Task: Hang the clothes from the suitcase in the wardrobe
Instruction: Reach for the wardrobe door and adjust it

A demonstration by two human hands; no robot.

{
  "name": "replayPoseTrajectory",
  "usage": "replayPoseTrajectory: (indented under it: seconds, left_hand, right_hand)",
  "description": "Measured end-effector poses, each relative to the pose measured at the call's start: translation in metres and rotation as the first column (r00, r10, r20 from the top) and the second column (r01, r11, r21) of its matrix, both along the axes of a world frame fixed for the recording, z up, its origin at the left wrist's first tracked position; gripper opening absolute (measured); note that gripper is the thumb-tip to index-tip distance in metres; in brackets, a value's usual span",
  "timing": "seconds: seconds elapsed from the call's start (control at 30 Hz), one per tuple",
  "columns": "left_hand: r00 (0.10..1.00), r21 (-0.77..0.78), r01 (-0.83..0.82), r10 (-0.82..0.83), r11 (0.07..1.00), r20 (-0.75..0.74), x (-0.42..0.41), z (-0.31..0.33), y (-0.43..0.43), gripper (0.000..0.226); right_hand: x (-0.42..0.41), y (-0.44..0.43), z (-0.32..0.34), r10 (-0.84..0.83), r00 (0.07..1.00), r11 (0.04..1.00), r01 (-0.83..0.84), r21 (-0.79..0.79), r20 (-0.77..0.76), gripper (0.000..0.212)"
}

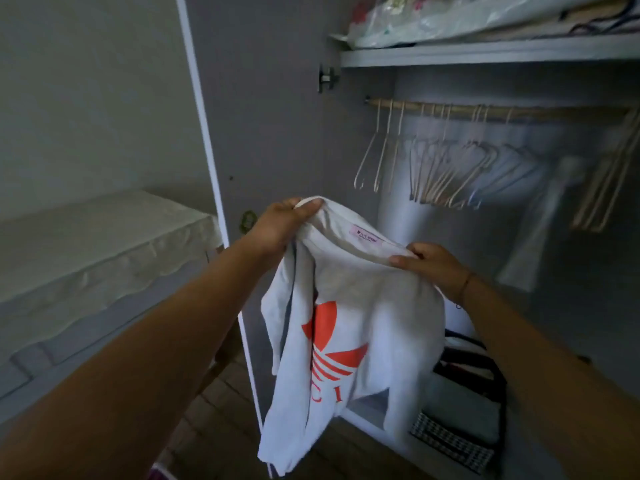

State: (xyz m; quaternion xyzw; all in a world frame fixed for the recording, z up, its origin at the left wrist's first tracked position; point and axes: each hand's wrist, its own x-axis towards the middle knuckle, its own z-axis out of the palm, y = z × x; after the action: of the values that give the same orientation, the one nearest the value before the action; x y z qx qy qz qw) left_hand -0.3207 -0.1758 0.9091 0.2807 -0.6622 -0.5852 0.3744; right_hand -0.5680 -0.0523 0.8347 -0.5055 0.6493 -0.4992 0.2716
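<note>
While the pale grey cotton sweatshirt (349,306) with the orange-red trefoil print is being held up before the open grey wardrobe (270,98), its neckline is being pinched at both ends. One end is being gripped by the left hand (284,220), the other by the right hand (429,268). The hands are apart, and the collar between them is sloping down to the right while the body is hanging straight below. The empty pale slim hangers (446,174) on the round wooden rail (502,112) are lying above and to the right. The right hand being nearer, it is judged the likelier to fetch one.
</note>
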Motion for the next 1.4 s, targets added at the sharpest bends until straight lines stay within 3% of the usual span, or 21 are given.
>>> replayPoseTrajectory:
  seconds: [0.13,0.23,0.37,0.43,0.6,0.8,0.93,1.03,1.17,1.4]
  left_hand:
    - [0.998,0.023,0.033,-0.034,0.999,0.056,-0.029,-0.006,-0.010,0.038]
    - [0.999,0.035,-0.006,0.005,0.999,0.041,-0.056,-0.009,-0.019,0.035]
    - [1.000,0.057,-0.024,0.023,0.998,0.004,-0.093,-0.015,-0.027,0.030]
    - [1.000,0.092,-0.013,0.014,0.996,-0.009,-0.111,-0.015,-0.029,0.033]
    - [0.997,0.157,0.052,-0.043,0.986,-0.062,-0.160,-0.012,-0.032,0.035]
    - [0.976,0.127,0.216,-0.208,0.968,-0.070,-0.222,-0.007,-0.034,0.030]
    - [0.962,0.071,0.273,-0.272,0.959,-0.028,-0.259,-0.007,-0.040,0.051]
    - [0.952,0.068,0.305,-0.306,0.950,0.009,-0.279,-0.011,-0.054,0.041]
    - [0.940,0.083,0.339,-0.341,0.937,0.011,-0.298,-0.013,-0.071,0.032]
    - [0.904,0.082,0.426,-0.428,0.901,0.006,-0.314,-0.005,-0.087,0.026]
  right_hand:
    - [-0.045,0.002,0.004,-0.034,0.998,0.999,0.033,-0.014,-0.054,0.030]
    - [-0.069,-0.004,0.009,-0.006,0.998,0.997,0.011,-0.075,0.068,0.030]
    - [-0.098,-0.013,0.009,0.015,0.956,0.986,0.035,-0.165,0.294,0.081]
    - [-0.111,-0.016,0.010,0.010,0.926,0.980,0.065,-0.186,0.378,0.087]
    - [-0.139,-0.014,0.022,-0.079,0.880,0.961,0.192,-0.198,0.468,0.026]
    - [-0.191,-0.027,0.041,-0.281,0.822,0.892,0.414,-0.180,0.496,0.032]
    - [-0.237,-0.048,0.058,-0.394,0.733,0.814,0.558,-0.160,0.554,0.027]
    - [-0.270,-0.072,0.075,-0.490,0.688,0.751,0.645,-0.142,0.535,0.015]
    - [-0.298,-0.104,0.090,-0.520,0.679,0.761,0.644,-0.080,0.518,0.038]
    - [-0.345,-0.138,0.100,-0.549,0.605,0.743,0.669,0.005,0.577,0.031]
